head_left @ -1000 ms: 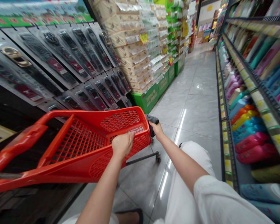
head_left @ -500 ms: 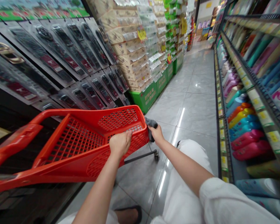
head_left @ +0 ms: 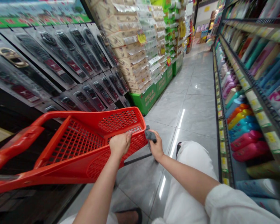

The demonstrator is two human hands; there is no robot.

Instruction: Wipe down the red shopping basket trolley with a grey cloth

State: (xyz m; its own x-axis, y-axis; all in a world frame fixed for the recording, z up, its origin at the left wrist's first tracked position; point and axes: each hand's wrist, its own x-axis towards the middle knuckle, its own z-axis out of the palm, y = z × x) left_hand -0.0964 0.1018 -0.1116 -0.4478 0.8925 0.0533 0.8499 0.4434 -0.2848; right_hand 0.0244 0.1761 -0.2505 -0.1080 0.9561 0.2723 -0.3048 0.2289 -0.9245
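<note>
A red plastic shopping cart [head_left: 84, 165] stands in front of me, its basket showing grid walls and nothing inside. My left hand [head_left: 120, 144] is closed over the near rim of the basket, close to its front corner. At the cart's front end, my right hand [head_left: 156, 146] is closed round a dark grey cloth [head_left: 150, 135], bunched up with a black patch at its lower side. The cloth lies against or right beside the red front wall; I cannot tell if it touches.
Packaged belts [head_left: 53, 59] hang on a rack at the left. Stacked tissue packs [head_left: 133, 56] rise from a green display base [head_left: 149, 98]. Shelves [head_left: 252, 93] with colourful bottles [head_left: 247, 130] line the right side. Grey tiled floor [head_left: 189, 109] runs between.
My right hand has moved down a little along the cart's front end with the grey cloth. My left hand stays on the rim, and the view has tilted slightly.
</note>
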